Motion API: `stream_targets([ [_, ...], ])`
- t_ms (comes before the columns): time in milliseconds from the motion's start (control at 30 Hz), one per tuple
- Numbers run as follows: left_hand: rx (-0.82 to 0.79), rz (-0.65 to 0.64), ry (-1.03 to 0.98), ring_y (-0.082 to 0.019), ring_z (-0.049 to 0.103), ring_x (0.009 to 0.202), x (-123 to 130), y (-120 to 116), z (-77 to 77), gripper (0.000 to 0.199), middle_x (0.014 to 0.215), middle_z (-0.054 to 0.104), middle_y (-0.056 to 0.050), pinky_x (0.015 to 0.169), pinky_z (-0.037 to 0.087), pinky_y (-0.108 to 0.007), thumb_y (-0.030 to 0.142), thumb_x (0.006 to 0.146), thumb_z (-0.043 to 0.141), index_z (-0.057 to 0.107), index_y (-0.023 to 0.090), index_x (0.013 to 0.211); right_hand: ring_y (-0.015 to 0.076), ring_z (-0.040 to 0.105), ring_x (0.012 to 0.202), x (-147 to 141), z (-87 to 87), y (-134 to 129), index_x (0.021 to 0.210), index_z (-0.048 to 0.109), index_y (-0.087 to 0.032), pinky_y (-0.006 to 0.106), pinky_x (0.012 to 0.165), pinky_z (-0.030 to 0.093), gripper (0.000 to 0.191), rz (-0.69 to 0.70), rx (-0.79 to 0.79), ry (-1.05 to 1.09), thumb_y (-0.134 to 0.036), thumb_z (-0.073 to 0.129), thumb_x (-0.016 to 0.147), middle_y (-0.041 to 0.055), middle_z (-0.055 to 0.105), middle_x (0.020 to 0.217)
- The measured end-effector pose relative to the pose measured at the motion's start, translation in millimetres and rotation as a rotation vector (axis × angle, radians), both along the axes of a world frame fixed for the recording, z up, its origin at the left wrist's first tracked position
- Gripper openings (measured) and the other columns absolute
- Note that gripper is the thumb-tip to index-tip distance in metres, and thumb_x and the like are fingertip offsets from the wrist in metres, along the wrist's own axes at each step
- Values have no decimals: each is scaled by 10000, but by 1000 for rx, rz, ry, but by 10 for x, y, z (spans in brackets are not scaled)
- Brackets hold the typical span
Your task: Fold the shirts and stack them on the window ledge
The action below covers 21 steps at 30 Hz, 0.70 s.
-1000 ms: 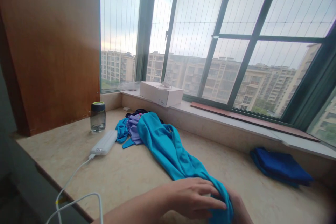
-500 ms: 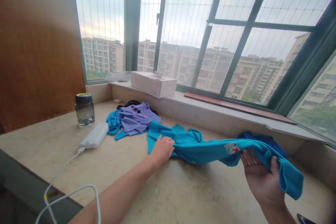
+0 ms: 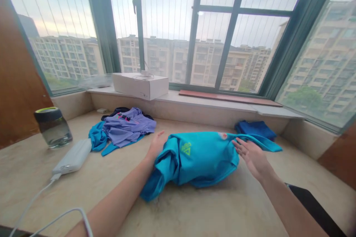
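A turquoise shirt [image 3: 205, 159] with a green print bulges up in loose folds above the pale countertop [image 3: 211, 214]. At its left side is my left hand [image 3: 157, 145], with most of its fingers hidden behind the cloth, so its hold does not show. My right hand [image 3: 251, 155] touches the shirt's right side near a small pale print; its fingers are stretched out against the fabric. Beyond that hand, a narrow length of the same cloth extends to the right.
To the left lie a crumpled purple garment [image 3: 125, 127], a white power bank [image 3: 72, 157] with a cable, and a bottle [image 3: 54, 127]. A folded dark blue cloth [image 3: 256, 130] rests at the back right. A black flat object [image 3: 311, 207] lies front right. The sill holds a white box [image 3: 140, 87].
The shirt, stretched out sideways before, is now bunched and bulging between my hands, its green print showing. My hands have come closer together. The view has shifted right.
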<state>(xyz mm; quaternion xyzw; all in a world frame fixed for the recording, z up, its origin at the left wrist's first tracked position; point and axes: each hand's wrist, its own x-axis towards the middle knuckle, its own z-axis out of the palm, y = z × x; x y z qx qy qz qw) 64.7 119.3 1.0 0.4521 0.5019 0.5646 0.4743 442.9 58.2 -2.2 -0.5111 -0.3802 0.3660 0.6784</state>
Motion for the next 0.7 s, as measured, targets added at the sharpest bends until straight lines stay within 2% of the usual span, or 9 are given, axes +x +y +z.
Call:
stream_targets([
  [33,-6,17,73,-233,714,893,-9,12,-43,539,1048,735,-126,808,573,-362,364,816,718,531,150,1274,340,668,1170,-22,-39,-1,1109,664,-215,473,904,601,492,-3,-87,-152,-458,799,703,148,687,1286],
  [100,110,4,268,-269,665,1144,-16,-13,-83,524,1275,670,-167,971,533,-414,322,852,651,513,162,1332,378,585,1275,-85,-75,-43,1192,657,-205,543,1004,529,602,27,-167,-492,-480,813,680,164,635,1365],
  [167,318,-86,521,-286,536,1340,-10,-87,-61,449,1417,592,-148,1126,418,-452,349,882,602,580,179,1297,366,559,1300,-166,-45,-127,1226,671,-204,560,1074,461,566,169,-137,-757,-507,752,754,143,633,1374],
  [233,475,-216,748,-297,464,1408,5,-180,-16,456,1478,549,-127,1188,343,-466,400,900,587,616,191,1304,328,592,1255,-264,27,-228,1246,682,-232,530,1083,454,492,385,-91,-894,-514,680,842,106,662,1339],
  [333,555,-416,986,-306,455,1416,36,-286,2,584,1533,495,-120,1192,350,-455,372,853,661,571,214,1409,297,600,1233,-437,117,-356,1248,697,-276,476,1082,456,441,595,-46,-969,-481,708,858,74,663,1328],
  [433,536,-527,1121,-318,523,1358,74,-311,-58,574,1481,557,-110,1154,401,-467,300,820,692,609,248,1386,279,599,1210,-633,117,-443,1209,722,-276,435,1071,455,391,623,17,-1043,-402,762,840,68,668,1285],
  [533,498,-511,1154,-320,599,1267,127,-295,-105,416,1370,653,-101,1100,451,-460,284,857,651,699,252,1269,252,648,1035,-837,44,-512,1209,722,-267,390,944,508,373,608,56,-1152,-360,765,850,56,717,1081],
  [600,484,-471,1173,-302,627,1218,165,-292,-95,312,1300,694,-97,1065,468,-428,269,890,601,736,240,1170,239,657,922,-963,-4,-542,1260,694,-271,366,861,522,444,616,74,-1214,-380,780,837,40,722,968],
  [700,443,-391,1229,-289,675,1085,200,-313,-30,252,1137,740,-123,959,497,-390,279,946,502,725,193,1027,246,655,903,-1112,-1,-568,1337,644,-276,365,840,527,593,643,139,-1254,-408,826,788,39,722,959],
])
